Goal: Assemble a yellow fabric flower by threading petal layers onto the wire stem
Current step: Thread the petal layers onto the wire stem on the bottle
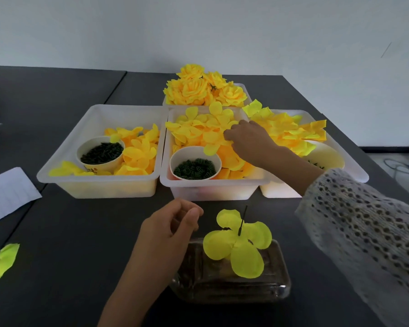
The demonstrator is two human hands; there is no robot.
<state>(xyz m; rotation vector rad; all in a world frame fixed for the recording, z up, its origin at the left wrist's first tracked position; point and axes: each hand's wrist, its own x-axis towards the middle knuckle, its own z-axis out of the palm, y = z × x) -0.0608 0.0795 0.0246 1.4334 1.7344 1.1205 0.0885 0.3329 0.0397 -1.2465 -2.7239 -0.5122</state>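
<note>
Reaching for the next petal layer while the stem waits upright

The wire stem [242, 220] stands nearly upright, long axis vertical with a slight lean away, its tip up, rising from a clear block [232, 279] on the worktop [80, 232]; one four-lobed petal layer [237, 244] already sits threaded on it, lying roughly flat. The right hand [249, 138] reaches into the middle tray [210, 187], fingers curled onto the loose petals [198, 131]; whether it has one pinched I cannot tell. The left hand [172, 223] hovers beside the stem, loosely curled, holding nothing visible. The petals look featherlight, limp and easily creased, best pinched near the centre hole; the stem looks thin and stiff.
</note>
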